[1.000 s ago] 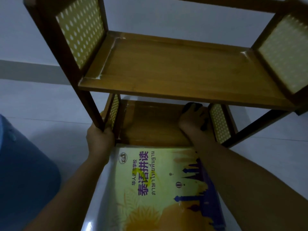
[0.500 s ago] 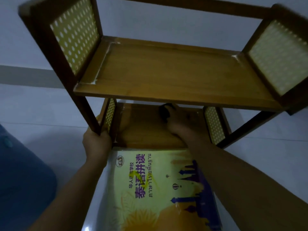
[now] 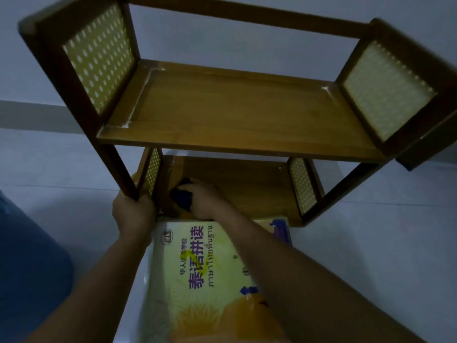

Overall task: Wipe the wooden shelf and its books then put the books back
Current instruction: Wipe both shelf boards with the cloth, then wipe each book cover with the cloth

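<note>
A two-tier wooden shelf with perforated yellow side panels stands on the pale floor, both boards bare of books. My left hand grips the bottom of its front left leg. My right hand holds a dark blue cloth against the left end of the lower board. A yellow book with purple lettering lies flat on the floor in front of the shelf, partly under my right forearm.
A blue rounded object sits at the lower left. A pale wall rises behind the shelf. Light floor tiles spread to the right.
My right hand has slid the cloth along the lower board from its right end to its left end. My left hand kept its grip on the leg.
</note>
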### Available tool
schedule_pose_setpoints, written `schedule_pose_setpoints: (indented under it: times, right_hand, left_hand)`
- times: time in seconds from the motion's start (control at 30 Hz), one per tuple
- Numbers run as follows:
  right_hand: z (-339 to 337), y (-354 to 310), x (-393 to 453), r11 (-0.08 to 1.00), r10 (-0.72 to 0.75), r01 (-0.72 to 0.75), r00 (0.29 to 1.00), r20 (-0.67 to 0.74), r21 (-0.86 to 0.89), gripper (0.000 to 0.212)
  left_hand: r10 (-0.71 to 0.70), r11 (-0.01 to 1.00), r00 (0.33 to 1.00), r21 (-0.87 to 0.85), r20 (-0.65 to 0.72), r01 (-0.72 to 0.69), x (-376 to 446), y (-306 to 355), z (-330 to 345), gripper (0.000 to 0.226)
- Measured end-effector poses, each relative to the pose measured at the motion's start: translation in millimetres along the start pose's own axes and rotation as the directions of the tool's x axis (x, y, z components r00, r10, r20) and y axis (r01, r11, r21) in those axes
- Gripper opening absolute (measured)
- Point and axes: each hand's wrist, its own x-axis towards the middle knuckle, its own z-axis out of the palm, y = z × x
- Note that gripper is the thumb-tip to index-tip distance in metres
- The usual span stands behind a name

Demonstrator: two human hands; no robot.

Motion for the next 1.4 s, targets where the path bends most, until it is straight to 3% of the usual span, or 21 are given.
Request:
schedule_pose_setpoints:
  times: [0.13,0.2,0.33,0.4,0.5,0.6,0.73,0.8,0.9,0.93,1.07,1.2,1.27,1.3,1.4]
  right_hand:
    - [-57,117,-31,0.935,0.334,-0.344,0.936,-0.11,-0.086,0.058]
    - [-69,138,-41,0.894,0.398,-0.426,0.897,-0.192,-0.14,0.066]
    - [-83,113,-43,0.947,0.295,-0.319,0.907,-0.3,-0.035,0.061]
    - [-97,84,-62,0.976,0.205,-0.219,0.913,-0.352,0.0,0.068]
    - [-101,42,-117,0.994,-0.022,-0.019,0.929,-0.37,-0.108,0.074]
    - [-84,33,-171,0.969,-0.223,0.173,0.921,-0.32,-0.179,0.077]
    - [-63,62,-215,0.977,-0.18,0.14,0.945,-0.274,-0.16,0.076]
    - [-47,78,-226,0.995,-0.087,0.068,0.957,-0.277,-0.075,0.071]
    - [-6,86,-239,0.992,0.061,-0.089,0.959,-0.278,-0.088,0.067]
    - [8,85,-245,0.979,0.075,-0.129,0.947,-0.312,-0.156,0.068]
    - [43,56,-267,0.938,-0.066,-0.053,0.943,-0.327,-0.343,0.072]
    - [59,31,-266,0.893,-0.317,0.257,0.942,-0.11,-0.37,0.065]
    - [44,34,-250,0.874,-0.361,0.31,0.93,-0.072,-0.375,0.059]
    - [32,39,-239,0.884,-0.338,0.265,0.931,-0.137,-0.385,0.057]
    - [4,61,-208,0.959,-0.046,-0.061,0.931,-0.363,-0.278,0.053]
  left_hand:
    - [0.029,0.999,0.999,0.019,0.023,-0.029,0,0,0,0.037]
    - [0.025,0.999,0.999,0.02,0.029,-0.026,0,1,0,0.038]
    - [-0.004,0.999,0.989,0.048,0.147,-0.003,2,14,-6,0.037]
    - [0.026,0.997,0.972,0.068,0.234,-0.043,-5,23,-16,0.038]
    - [0.132,0.964,0.936,0.177,0.327,-0.198,-26,29,-36,0.047]
    - [0.131,0.911,0.93,0.328,0.344,-0.25,-57,21,-59,0.06]
    - [0.154,0.87,0.929,0.399,0.337,-0.289,-110,3,-80,0.068]
    - [0.103,0.884,0.866,0.354,0.49,-0.305,-130,-2,-91,0.076]
    - [0.045,0.806,0.607,0.33,0.793,-0.491,-141,-18,-96,0.095]
    - [0.031,0.745,0.573,0.364,0.819,-0.56,-142,-23,-96,0.108]
    - [-0.042,0.562,0.625,0.535,0.78,-0.631,-141,-28,-104,0.133]
    - [-0.036,0.607,0.655,0.537,0.755,-0.586,-144,-33,-109,0.137]
    - [-0.026,0.625,0.658,0.526,0.752,-0.577,-144,-38,-110,0.13]
    - [-0.012,0.632,0.655,0.514,0.755,-0.581,-143,-40,-109,0.127]
    - [-0.004,0.643,0.654,0.503,0.756,-0.578,-141,-42,-109,0.127]
